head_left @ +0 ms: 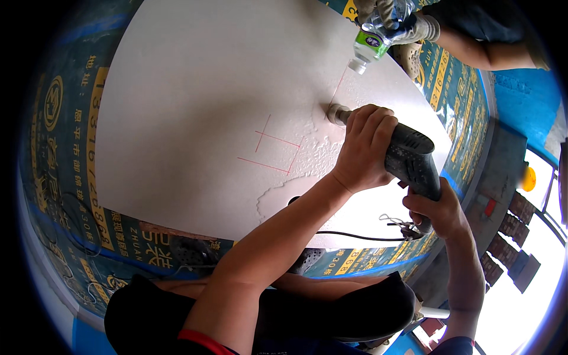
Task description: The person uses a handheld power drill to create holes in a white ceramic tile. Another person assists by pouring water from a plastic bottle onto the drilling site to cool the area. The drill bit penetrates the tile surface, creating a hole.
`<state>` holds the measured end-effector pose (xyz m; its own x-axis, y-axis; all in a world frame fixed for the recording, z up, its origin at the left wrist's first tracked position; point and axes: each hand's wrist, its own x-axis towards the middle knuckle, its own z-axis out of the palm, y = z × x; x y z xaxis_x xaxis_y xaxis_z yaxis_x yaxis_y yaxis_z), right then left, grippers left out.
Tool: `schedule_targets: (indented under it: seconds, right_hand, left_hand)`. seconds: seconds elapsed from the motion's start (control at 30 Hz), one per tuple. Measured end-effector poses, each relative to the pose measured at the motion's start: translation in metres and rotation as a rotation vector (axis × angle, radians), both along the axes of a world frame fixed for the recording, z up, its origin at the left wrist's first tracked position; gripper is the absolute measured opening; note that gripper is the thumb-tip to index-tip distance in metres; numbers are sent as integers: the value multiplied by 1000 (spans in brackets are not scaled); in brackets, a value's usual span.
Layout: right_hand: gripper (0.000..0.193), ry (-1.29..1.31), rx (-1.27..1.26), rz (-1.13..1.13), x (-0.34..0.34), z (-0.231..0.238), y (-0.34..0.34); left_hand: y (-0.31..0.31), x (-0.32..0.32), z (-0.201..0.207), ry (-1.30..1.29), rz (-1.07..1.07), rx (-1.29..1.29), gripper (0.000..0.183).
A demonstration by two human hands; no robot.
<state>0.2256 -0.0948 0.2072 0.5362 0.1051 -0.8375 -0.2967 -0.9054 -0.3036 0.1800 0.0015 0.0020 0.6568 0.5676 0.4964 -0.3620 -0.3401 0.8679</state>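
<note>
My left hand is wrapped round the front of a dark, dusty power drill. Its rear handle is gripped by my right hand; whether a finger presses the trigger is hidden. A short cylindrical hole-saw bit stands at the drill's front, its rim against a large white slab. Thin red lines mark squares on the slab, and one runs up to the bit. Water lies in beads and a puddle beside the bit. A co-worker's gloved hands tilt a clear bottle with its cap end down towards the bit.
A black power cord trails along the slab's near edge. Part of a dark round spot shows beside my left forearm. Green printed floor covering surrounds the slab. Brown stacked blocks stand at the right. My knees are close to the slab.
</note>
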Motion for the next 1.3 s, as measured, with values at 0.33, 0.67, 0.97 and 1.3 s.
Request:
schedule_targets:
  seconds: [0.33,0.67,0.97,1.3]
  right_hand:
    - [26,-16,-26,20,-3,3,6]
    - [28,1,-44,65,0,4,11]
    - [30,3,-53,97,1,6,14]
    - [30,2,-52,112,3,7,20]
  left_hand:
    - [0,-1,-1,-6,-1,-24,89]
    - [0,0,-4,-19,10,-49,93]
    - [2,-1,-2,-12,20,-74,89]
    - [5,0,-2,-19,30,-82,88]
